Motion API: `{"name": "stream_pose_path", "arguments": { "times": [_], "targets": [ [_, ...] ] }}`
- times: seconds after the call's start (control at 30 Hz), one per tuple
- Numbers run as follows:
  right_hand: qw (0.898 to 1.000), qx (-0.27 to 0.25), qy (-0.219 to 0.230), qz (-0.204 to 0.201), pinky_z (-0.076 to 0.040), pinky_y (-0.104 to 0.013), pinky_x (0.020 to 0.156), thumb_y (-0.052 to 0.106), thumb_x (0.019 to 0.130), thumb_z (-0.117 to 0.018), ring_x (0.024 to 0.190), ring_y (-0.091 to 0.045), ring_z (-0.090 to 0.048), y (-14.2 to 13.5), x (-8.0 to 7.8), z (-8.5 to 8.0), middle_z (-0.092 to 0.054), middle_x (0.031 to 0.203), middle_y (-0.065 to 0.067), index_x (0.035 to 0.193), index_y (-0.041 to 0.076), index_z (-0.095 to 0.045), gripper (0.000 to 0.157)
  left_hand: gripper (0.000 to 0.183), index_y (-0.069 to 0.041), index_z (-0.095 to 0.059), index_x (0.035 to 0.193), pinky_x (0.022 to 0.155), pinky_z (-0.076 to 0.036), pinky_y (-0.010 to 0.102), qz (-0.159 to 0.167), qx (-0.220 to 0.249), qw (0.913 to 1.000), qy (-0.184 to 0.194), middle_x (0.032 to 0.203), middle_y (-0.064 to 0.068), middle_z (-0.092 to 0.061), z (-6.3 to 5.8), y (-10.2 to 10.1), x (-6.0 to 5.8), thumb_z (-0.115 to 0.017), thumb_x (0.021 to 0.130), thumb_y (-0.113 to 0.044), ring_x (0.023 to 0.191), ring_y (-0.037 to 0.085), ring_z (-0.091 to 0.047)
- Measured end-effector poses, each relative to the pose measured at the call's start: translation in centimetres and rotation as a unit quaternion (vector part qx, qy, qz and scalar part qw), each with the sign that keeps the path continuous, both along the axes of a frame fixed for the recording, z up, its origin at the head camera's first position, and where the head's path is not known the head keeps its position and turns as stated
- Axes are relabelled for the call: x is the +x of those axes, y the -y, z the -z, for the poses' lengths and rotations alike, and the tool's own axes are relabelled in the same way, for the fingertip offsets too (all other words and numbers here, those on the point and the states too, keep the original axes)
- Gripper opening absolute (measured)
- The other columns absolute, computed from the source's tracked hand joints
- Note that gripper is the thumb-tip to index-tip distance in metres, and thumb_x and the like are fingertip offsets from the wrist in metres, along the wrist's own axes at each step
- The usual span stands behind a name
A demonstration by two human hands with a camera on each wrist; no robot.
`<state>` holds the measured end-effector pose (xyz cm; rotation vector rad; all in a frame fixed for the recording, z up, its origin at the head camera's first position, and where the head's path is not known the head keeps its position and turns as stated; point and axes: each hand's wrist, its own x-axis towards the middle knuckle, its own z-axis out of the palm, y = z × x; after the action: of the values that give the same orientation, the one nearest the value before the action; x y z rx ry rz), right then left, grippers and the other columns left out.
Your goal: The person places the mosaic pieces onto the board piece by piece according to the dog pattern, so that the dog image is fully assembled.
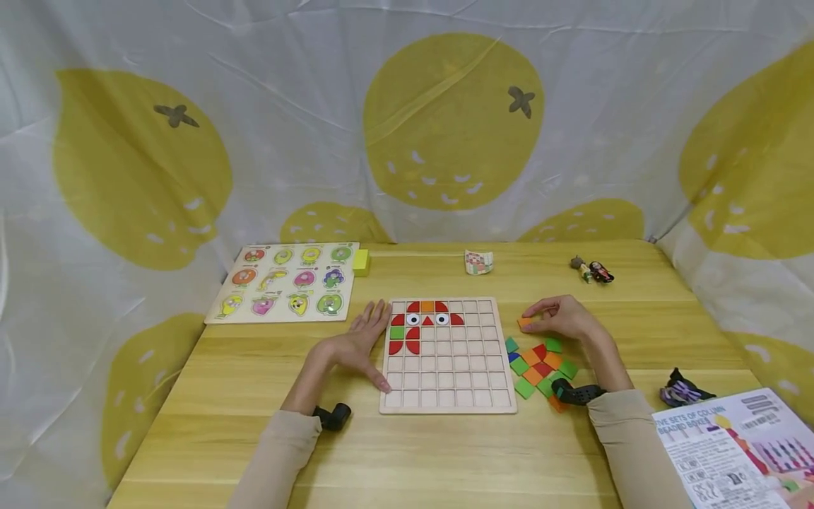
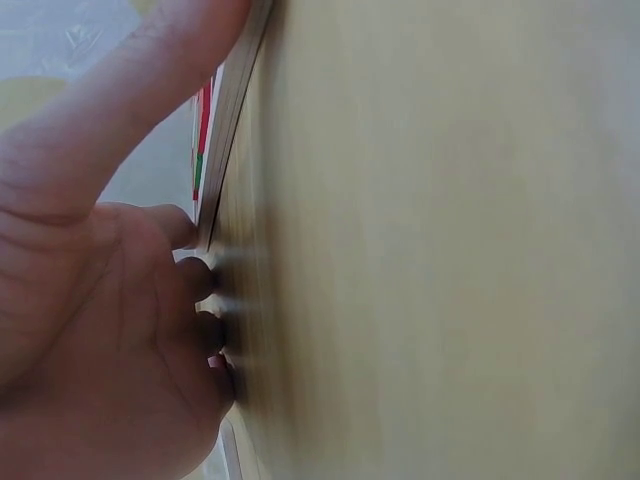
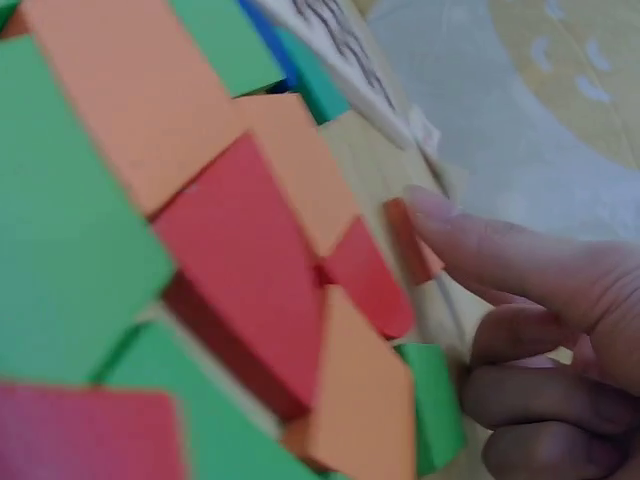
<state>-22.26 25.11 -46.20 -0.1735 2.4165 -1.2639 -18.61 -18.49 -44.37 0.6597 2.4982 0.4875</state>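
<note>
Plain beige sleeves (image 1: 280, 456), black wrist cameras (image 1: 333, 417), rounded camera ends

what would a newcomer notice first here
Probably the big yellow fruit prints on the curtain behind the table. Next, perhaps, the board mid-table, with two cartoon eyes near its top and the left hand at its left edge. To its right, the right hand holds an orange tile beyond a bright pile.

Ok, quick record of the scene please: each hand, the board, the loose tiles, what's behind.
left hand: spread at the left edge of the grid board
right hand: pinches an orange tile
placed pieces: red, orange, green, two eye pieces; top four rows
loose tiles: right of the board
far left: fruit puzzle, yellow block
behind board: paper card
</note>
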Motion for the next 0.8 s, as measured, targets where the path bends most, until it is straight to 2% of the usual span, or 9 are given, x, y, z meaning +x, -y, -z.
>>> {"name": "stream_pose_path", "arguments": {
  "times": [0.2, 0.33, 0.43, 0.53, 0.67, 0.8],
  "targets": [
    [1.0, -0.001, -0.014, -0.025, -0.029, -0.022, 0.051, 0.018, 0.078, -0.08, 0.052, -0.007, -0.03, -0.3, 0.3, -0.2, -0.034, 0.057, 0.006, 0.11, -0.001, -0.069, 0.039, 0.149, -0.01, 0.012, 0.154, 0.122, 0.001, 0.054, -0.004, -0.001, 1.0, 0.002, 0.161, 0.014, 0.022, -0.1, 0.0, -0.1, -0.087, 0.055, -0.057, 0.148, 0.036, 0.022],
    [0.999, -0.006, -0.028, -0.017, -0.026, -0.024, 0.05, 0.022, 0.078, -0.08, 0.052, -0.009, -0.025, 1.6, 0.7, -0.8, -0.027, 0.057, 0.006, 0.109, 0.004, -0.071, 0.037, 0.148, -0.01, 0.012, 0.154, 0.122, 0.002, 0.055, -0.01, -0.004, 0.9999, 0.007, 0.161, 0.014, 0.022, -0.1, 0.2, -0.1, -0.087, 0.055, -0.057, 0.148, 0.035, 0.022],
    [0.999, -0.026, -0.023, -0.01, -0.027, -0.026, 0.049, 0.023, 0.078, -0.081, 0.051, -0.012, -0.023, 4.7, 1.3, -1.7, -0.025, 0.056, 0.004, 0.107, 0.011, -0.072, 0.033, 0.148, -0.01, 0.012, 0.154, 0.122, 0.002, 0.055, -0.006, -0.003, 0.9999, 0.008, 0.161, 0.014, 0.022, 0.1, 0.2, -0.1, -0.087, 0.055, -0.058, 0.148, 0.035, 0.022],
    [0.999, -0.035, -0.029, -0.021, -0.026, -0.025, 0.049, 0.024, 0.076, -0.082, 0.051, -0.013, -0.023, 9.0, 2.1, -2.1, -0.025, 0.056, 0.004, 0.102, 0.017, -0.074, 0.028, 0.149, -0.01, 0.013, 0.154, 0.122, 0.003, 0.054, 0.0, -0.004, 1.0, 0.008, 0.16, 0.014, 0.023, 0.2, 0.2, -0.1, -0.086, 0.055, -0.06, 0.148, 0.035, 0.023],
    [0.997, -0.037, -0.046, -0.044, -0.025, -0.024, 0.05, 0.022, 0.072, -0.085, 0.051, -0.014, -0.026, 14.5, 3.4, -1.7, -0.029, 0.055, 0.003, 0.094, 0.018, -0.076, 0.024, 0.149, -0.011, 0.014, 0.154, 0.122, 0.003, 0.053, -0.001, -0.003, 1.0, 0.007, 0.16, 0.013, 0.023, 0.2, 0.2, 0.0, -0.086, 0.055, -0.06, 0.148, 0.034, 0.023],
    [0.997, -0.009, -0.065, -0.035, -0.027, -0.024, 0.049, 0.02, 0.068, -0.088, 0.05, -0.014, -0.033, 17.4, 4.1, -0.8, -0.038, 0.054, 0.002, 0.088, 0.017, -0.076, 0.023, 0.148, -0.011, 0.013, 0.154, 0.122, 0.004, 0.053, -0.005, 0.003, 0.9999, 0.014, 0.16, 0.012, 0.023, 0.2, 0.1, 0.1, -0.086, 0.055, -0.059, 0.148, 0.033, 0.024]
  ]
}}
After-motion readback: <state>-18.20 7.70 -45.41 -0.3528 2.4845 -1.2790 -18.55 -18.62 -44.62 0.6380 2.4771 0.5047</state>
